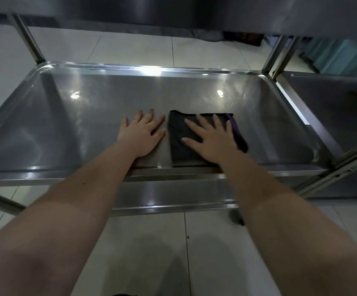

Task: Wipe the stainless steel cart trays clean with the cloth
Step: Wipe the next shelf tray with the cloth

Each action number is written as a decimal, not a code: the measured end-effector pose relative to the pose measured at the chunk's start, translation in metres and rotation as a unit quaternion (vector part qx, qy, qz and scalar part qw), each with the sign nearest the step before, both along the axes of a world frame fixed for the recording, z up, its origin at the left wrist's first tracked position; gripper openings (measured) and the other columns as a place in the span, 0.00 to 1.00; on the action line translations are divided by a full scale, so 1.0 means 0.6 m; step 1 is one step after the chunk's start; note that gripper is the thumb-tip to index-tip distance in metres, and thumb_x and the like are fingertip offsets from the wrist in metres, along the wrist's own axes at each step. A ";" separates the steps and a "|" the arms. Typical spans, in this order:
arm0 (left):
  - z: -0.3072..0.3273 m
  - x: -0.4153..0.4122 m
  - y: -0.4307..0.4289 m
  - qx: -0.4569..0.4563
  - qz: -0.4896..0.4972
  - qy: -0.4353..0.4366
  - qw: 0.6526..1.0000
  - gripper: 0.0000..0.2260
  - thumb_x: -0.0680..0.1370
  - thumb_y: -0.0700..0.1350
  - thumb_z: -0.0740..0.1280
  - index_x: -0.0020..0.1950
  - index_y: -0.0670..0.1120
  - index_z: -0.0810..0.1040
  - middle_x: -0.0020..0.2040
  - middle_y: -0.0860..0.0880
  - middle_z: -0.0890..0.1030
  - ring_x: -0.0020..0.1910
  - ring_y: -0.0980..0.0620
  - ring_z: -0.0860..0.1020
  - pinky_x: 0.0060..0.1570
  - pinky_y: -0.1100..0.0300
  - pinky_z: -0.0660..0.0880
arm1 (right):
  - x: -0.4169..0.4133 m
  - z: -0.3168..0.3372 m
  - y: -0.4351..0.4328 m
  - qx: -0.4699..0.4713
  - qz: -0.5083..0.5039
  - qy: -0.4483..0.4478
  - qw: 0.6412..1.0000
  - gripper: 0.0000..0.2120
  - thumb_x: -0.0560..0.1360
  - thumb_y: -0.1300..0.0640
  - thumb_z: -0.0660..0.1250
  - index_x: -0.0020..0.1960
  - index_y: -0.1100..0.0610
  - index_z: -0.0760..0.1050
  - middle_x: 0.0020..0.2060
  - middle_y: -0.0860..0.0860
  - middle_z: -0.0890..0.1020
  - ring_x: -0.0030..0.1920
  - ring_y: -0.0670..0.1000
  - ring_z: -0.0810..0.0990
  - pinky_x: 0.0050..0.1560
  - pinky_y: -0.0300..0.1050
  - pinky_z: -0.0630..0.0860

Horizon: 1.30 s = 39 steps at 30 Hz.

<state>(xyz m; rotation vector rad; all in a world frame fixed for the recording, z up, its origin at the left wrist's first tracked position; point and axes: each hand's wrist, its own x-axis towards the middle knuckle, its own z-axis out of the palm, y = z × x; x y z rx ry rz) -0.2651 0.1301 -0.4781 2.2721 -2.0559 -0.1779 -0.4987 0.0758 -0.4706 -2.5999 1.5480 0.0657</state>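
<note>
Steel cart tray w/ dark cloth flat on it.

The right hand covers a big part of the dark cloth, and the cloth's purple edge beside that hand is blurry. Far past the hands, a dark thing on the floor is too blurry to tell.

Pale glossy floor tiles with thin grout lines; blurred teal shape, perhaps a bin, far right.
</note>
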 end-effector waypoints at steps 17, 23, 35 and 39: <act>0.001 -0.014 0.006 -0.009 0.014 0.014 1.000 0.23 0.83 0.62 0.43 0.78 0.65 0.45 0.81 0.54 0.49 0.79 0.46 0.47 0.73 0.35 0.42 | -0.052 0.009 0.022 0.019 -0.030 0.037 0.999 0.34 0.70 0.22 0.39 0.74 0.29 0.38 0.78 0.39 0.41 0.78 0.62 0.39 0.72 0.69 0.37; 0.040 -0.013 0.046 -0.150 -0.067 0.140 0.976 0.21 0.85 0.49 0.52 0.79 0.54 0.59 0.79 0.47 0.60 0.79 0.44 0.53 0.75 0.40 0.41 | -0.031 0.026 0.054 0.088 0.052 -0.141 0.985 0.35 0.73 0.26 0.53 0.77 0.34 0.49 0.79 0.40 0.50 0.78 0.52 0.40 0.73 0.56 0.33; 0.029 -0.130 0.108 -0.096 -0.211 0.139 0.963 0.23 0.80 0.57 0.63 0.73 0.48 0.71 0.75 0.46 0.67 0.77 0.51 0.60 0.76 0.55 0.51 | -0.122 0.043 0.080 0.039 0.120 -0.167 0.978 0.19 0.79 0.56 0.66 0.70 0.56 0.73 0.71 0.48 0.71 0.74 0.47 0.64 0.74 0.40 0.56; 0.041 -0.139 0.103 -0.101 -0.203 0.128 0.966 0.22 0.78 0.56 0.67 0.69 0.47 0.76 0.71 0.44 0.73 0.72 0.48 0.69 0.69 0.57 0.61 | -0.089 0.038 0.088 -0.061 0.043 -0.137 0.988 0.12 0.82 0.58 0.61 0.62 0.58 0.77 0.61 0.55 0.80 0.61 0.55 0.77 0.56 0.49 0.72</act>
